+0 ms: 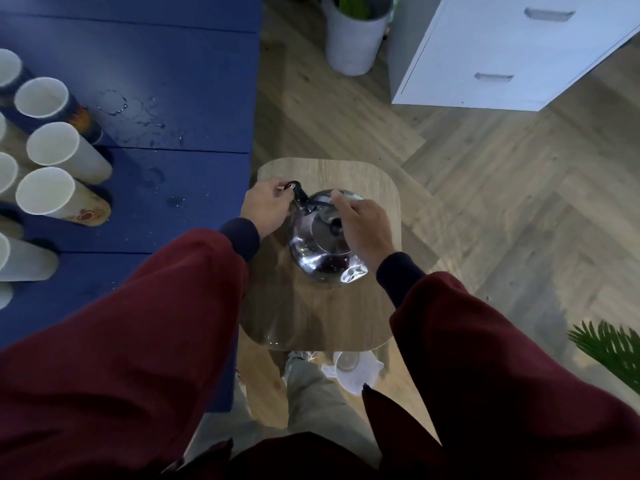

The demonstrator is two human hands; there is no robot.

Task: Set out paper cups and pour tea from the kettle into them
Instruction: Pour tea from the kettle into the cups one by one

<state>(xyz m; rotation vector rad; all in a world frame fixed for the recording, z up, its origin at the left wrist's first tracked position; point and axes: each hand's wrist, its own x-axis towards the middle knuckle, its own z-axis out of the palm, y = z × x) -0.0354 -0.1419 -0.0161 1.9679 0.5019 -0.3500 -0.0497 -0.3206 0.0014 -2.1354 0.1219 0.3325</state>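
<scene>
I see the steel kettle (pixel 322 258) standing upright on a wooden stool (pixel 311 313), just beside the blue table (pixel 190 81). The left hand (pixel 265 209) pinches the tip of the black spout (pixel 298 192). The right hand (pixel 363 226) curls over the kettle's top, fingers closed on a white scrap (pixel 351 196); I cannot tell what it is. Paper cups (pixel 52 143) crowd the table's left edge, well apart from the kettle.
</scene>
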